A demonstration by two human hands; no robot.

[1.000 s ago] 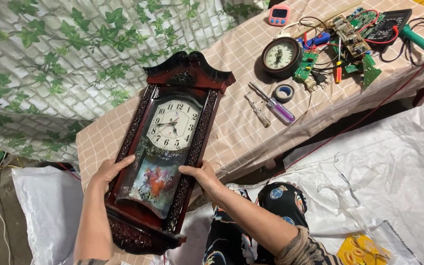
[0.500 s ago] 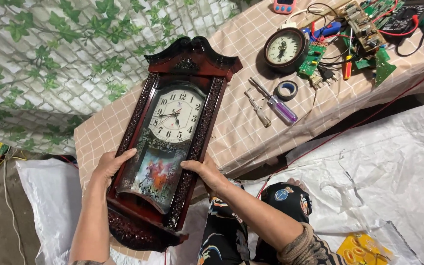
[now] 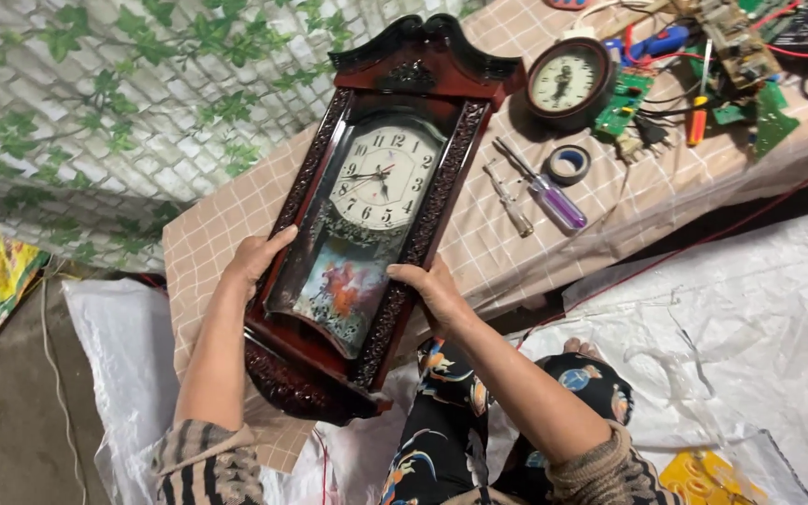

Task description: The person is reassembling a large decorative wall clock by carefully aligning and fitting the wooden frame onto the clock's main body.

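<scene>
A tall dark-red wooden wall clock (image 3: 376, 201) with a carved top, a white dial and a glass front lies tilted over the edge of a low table. My left hand (image 3: 256, 259) grips its left side frame. My right hand (image 3: 430, 290) grips its right side frame, near the lower glass panel with a colourful picture. The clock's base hangs over my lap.
The table (image 3: 479, 234) has a beige checked cloth. On it lie a small round clock (image 3: 568, 79), a purple-handled screwdriver (image 3: 544, 192), a roll of tape (image 3: 569, 164), green circuit boards (image 3: 624, 98) and wires. White plastic sheeting (image 3: 741, 318) covers the floor; a leaf-patterned wall stands behind.
The view has shifted so the clock and table sit higher and further right in frame. Both hands keep the same hold on the clock's sides.
</scene>
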